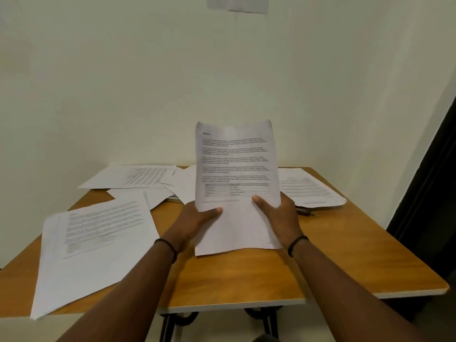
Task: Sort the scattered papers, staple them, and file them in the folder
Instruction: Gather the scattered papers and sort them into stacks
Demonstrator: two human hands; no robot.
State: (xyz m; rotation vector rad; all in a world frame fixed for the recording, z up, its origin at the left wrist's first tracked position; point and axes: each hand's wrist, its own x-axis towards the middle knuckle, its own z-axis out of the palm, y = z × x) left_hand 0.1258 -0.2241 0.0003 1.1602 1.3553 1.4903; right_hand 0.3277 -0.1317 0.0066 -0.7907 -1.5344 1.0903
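I hold a printed sheet upright above the middle of the wooden table. My left hand grips its lower left edge, thumb on the front. My right hand grips its lower right edge the same way. More printed papers lie scattered: a stack at the near left, overlapping sheets at the far left and centre, and a sheet at the far right. A dark object, perhaps a stapler, peeks out behind my right hand. A folder cannot be made out.
The table stands against a pale wall. A dark door or panel runs down the right side. Black table legs show below the near edge. A grey edge sticks out from under the centre sheets.
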